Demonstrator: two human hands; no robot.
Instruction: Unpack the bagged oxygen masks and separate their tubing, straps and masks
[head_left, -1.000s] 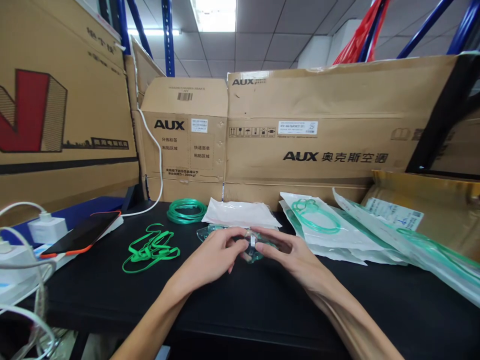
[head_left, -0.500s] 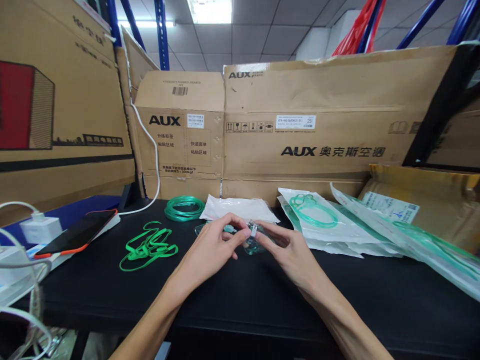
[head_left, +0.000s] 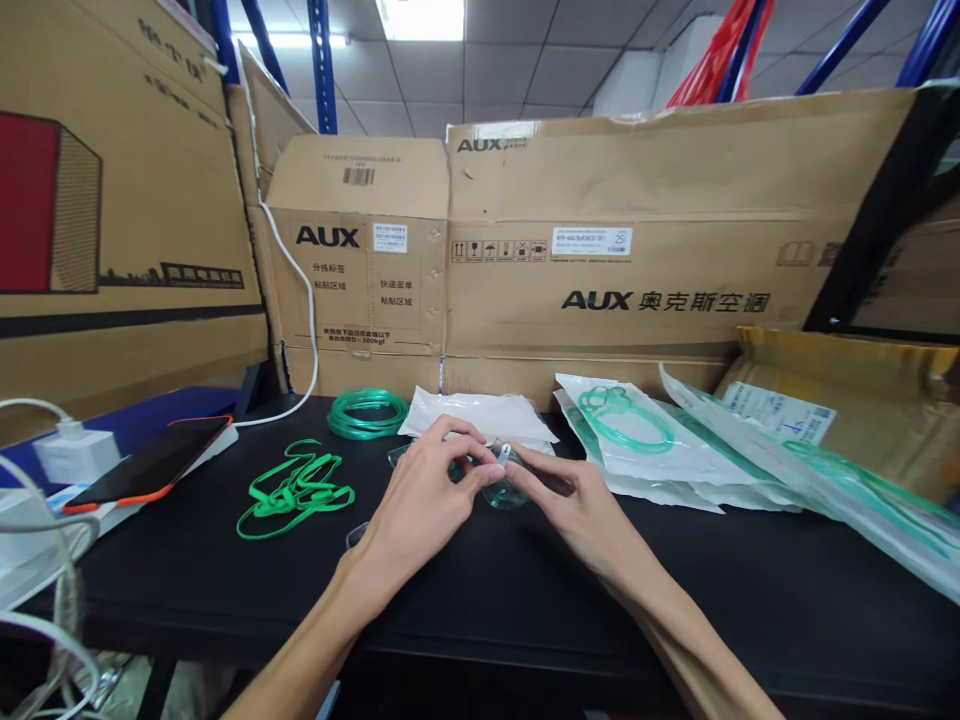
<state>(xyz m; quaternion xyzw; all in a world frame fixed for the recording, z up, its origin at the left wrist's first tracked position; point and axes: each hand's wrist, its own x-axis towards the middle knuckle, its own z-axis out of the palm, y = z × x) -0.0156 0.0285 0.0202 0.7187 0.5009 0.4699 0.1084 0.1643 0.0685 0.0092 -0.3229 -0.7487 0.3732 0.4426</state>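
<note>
Both my hands meet over the middle of the black table [head_left: 525,590]. My left hand [head_left: 424,505] and my right hand [head_left: 574,510] pinch a small clear plastic mask [head_left: 504,490] with a metal nose clip at its top, held just above the tabletop. The fingers of both hands are closed on it and hide most of it. A bundle of green elastic straps [head_left: 294,493] lies to the left of my left hand. A coil of green tubing [head_left: 367,412] rests behind it, beside a flat white pouch [head_left: 480,415].
Sealed packets with green tubing [head_left: 637,435] fan out to the right. Large cardboard boxes [head_left: 637,240] wall off the back and left. A phone [head_left: 150,467] lies on a power strip at the left, with a white charger [head_left: 71,450] and cables.
My hands have shifted slightly left and away from me with the mask, and my left fingers have curled closer over it. The view has tilted slightly.
</note>
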